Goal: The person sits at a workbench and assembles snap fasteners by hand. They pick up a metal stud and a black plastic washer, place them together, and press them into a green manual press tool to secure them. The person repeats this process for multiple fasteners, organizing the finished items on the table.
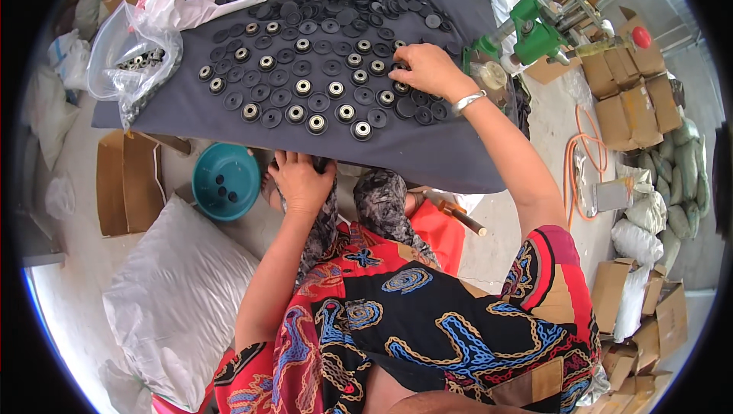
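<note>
Many round black plastic discs [279, 77] lie spread over the dark cloth-covered table. Silver ball bearings [316, 123] sit in the middle of several of them. My right hand [431, 70], with a silver bangle at its wrist, reaches to the right part of the spread. Its fingers pinch down at a ball bearing on a black disc, mostly hidden by the fingertips. Below the table's front edge, my left hand [304, 183] is by my knee with its fingers curled. Something dark shows beside its thumb, too covered to make out.
A clear plastic bag [136, 63] of small metal parts lies at the table's left corner. More black discs are heaped at the back. A green hand press [527, 31] stands at the right. On the floor are a teal basin [226, 182], a white sack [179, 299] and cardboard boxes [637, 112].
</note>
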Tool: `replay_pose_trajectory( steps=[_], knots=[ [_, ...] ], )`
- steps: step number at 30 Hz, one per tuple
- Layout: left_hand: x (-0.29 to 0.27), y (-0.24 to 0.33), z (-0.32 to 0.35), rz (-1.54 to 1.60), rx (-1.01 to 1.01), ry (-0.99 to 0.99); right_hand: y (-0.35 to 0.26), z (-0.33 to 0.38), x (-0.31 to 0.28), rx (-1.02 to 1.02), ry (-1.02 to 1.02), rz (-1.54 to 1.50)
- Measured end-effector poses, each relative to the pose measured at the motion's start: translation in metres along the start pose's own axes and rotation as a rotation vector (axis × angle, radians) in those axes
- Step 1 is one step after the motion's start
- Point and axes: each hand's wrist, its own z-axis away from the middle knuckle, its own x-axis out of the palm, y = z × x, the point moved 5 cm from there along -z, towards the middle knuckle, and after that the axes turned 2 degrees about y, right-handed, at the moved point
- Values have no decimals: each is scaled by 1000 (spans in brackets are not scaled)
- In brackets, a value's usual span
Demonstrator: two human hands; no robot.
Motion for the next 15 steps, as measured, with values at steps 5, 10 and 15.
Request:
replay_pose_trajectory(
  steps=[5, 10, 15],
  knots=[
    [-2, 1, 0, 19, 12, 18, 16, -8, 10, 11, 18, -86],
    [-2, 1, 0, 25, 5, 7, 15, -4, 8, -10, 27, -125],
    [-1, 1, 0, 5, -9, -17, 22, 3, 12, -13, 91, -166]
  ],
)
